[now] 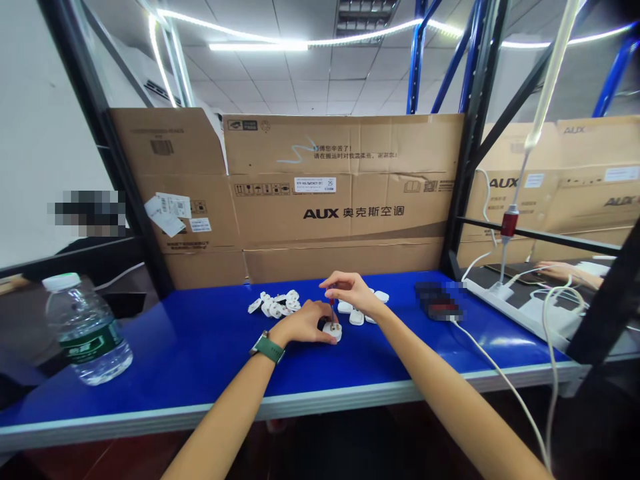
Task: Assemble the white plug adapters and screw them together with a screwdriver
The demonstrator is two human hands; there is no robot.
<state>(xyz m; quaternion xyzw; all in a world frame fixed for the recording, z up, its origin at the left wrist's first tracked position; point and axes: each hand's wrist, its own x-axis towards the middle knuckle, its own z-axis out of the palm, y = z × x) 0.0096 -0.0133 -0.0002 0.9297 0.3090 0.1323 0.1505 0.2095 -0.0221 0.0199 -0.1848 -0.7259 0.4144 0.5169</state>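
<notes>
So the right hand (353,293) has its thumb and fingers pinched together around what looks like a small red screwdriver (331,303), held pretty much upright. Just below and to the side, the left hand (307,321) has its thumb and fingers closed around a white plug part (333,331), pinning it against the worktop (210,363). The driver points down at that part; whether the tip is actually seated in a screw is too small to tell.

Looks like the screw-turning step, though in or out is anyone's guess from here. What the move calls for, imo: driver kept straight, light downward pressure, a fingertip twist up top, and the left fingers holding firm without getting under the tip. If the driver leans, it'd probably slip off or spin the little part.

Further out, a heap of white pieces (275,305) lies past the left hand, and a looser group of white covers (357,317) sits behind the right wrist, partly hidden by it. Off to the right there's a dark blurred device (437,301) with a cable, and a water bottle (90,337) stands well apart at the left.
</notes>
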